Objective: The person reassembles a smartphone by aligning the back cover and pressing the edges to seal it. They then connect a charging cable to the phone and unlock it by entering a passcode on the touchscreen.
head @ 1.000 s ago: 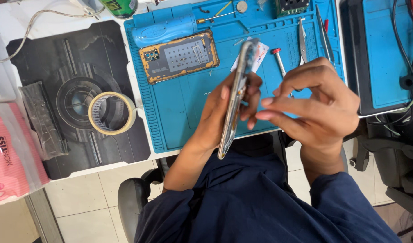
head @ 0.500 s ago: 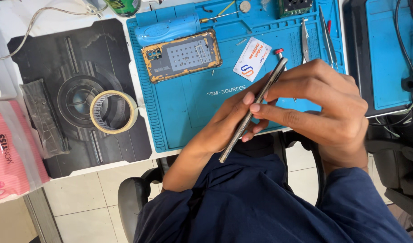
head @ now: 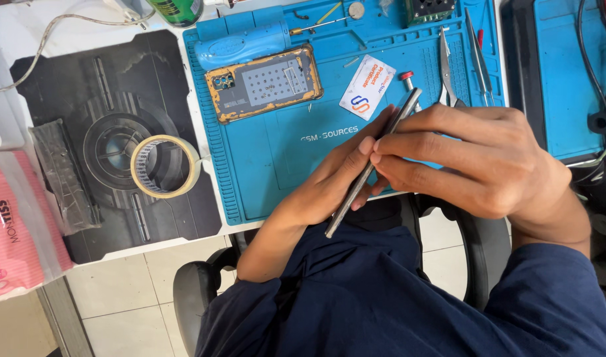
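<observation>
My left hand point(head: 329, 185) holds a slim phone point(head: 372, 165) edge-on, so only its thin metal side shows, tilted from lower left to upper right over the blue repair mat point(head: 283, 158). My right hand point(head: 475, 158) covers the phone's upper half from the right, fingertips pressing on its face. A phone back frame with yellow-edged rim point(head: 263, 82) lies flat on the mat further up. A small white card point(head: 367, 87) lies beside the phone's top end.
A roll of tape point(head: 164, 166) rests on a black mat point(head: 111, 139) to the left. Pliers point(head: 446, 66), tweezers point(head: 478, 53) and a red-capped screwdriver point(head: 407, 78) lie at the mat's top right. A pink packet point(head: 12, 225) sits far left. A second blue mat point(head: 574, 73) lies right.
The phone has been turned from showing part of its face to fully edge-on. My right hand has closed further over it and both hands sit slightly lower.
</observation>
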